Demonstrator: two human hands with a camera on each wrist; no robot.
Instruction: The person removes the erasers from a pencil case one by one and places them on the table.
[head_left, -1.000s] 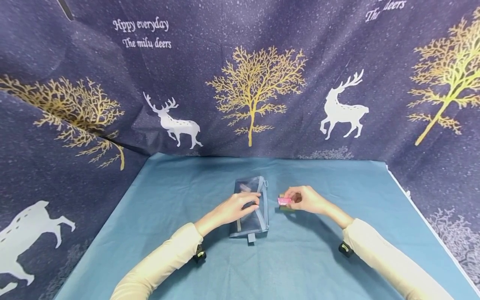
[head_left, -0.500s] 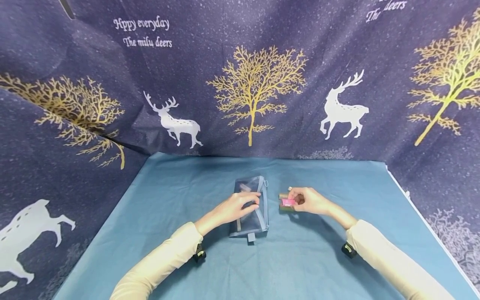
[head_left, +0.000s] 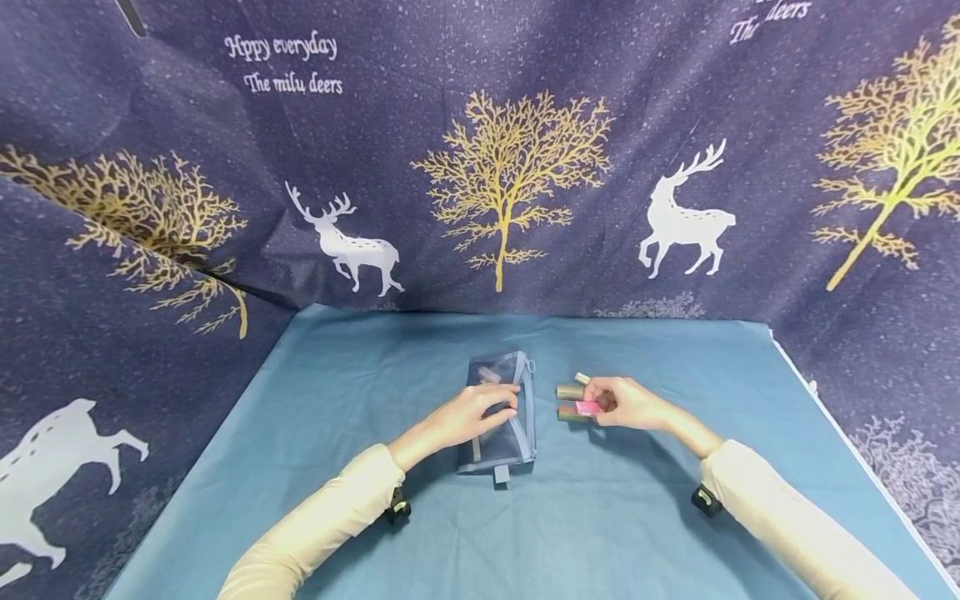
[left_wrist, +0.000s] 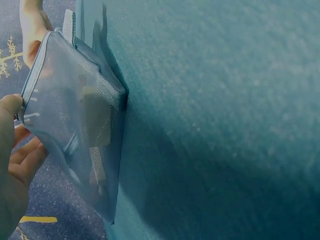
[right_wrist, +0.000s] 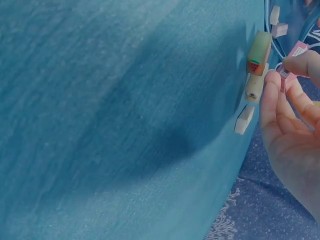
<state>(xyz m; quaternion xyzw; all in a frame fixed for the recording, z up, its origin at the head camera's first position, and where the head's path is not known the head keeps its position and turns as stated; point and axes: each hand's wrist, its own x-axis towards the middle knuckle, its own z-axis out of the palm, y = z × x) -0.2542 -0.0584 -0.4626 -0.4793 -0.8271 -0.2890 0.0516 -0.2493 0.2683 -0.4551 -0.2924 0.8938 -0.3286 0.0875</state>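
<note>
A blue see-through mesh zipper pouch [head_left: 498,443] stands on the table with small items inside it. My left hand [head_left: 472,414] pinches its zipper edge; in the left wrist view the thumb lies on one side of the pouch [left_wrist: 65,105] and fingers on the other. To the right, my right hand [head_left: 628,404] pinches a small pink block [head_left: 588,408] with a white label, which the right wrist view shows between thumb and fingertips. Close beneath that hand lie a green block with a watermelon print [right_wrist: 259,52], a tan block [right_wrist: 255,89] and a small whitish block [right_wrist: 244,119].
The blue cloth table [head_left: 637,517] carries all of these things. A dark curtain [head_left: 420,150] with deer and trees hangs along the back and sides. A grey tab [head_left: 502,474] sticks out from the pouch's near end.
My right hand has shifted to the right with the pink block, away from the pouch. The tan, green and whitish blocks show more now. My left hand stays on the pouch.
</note>
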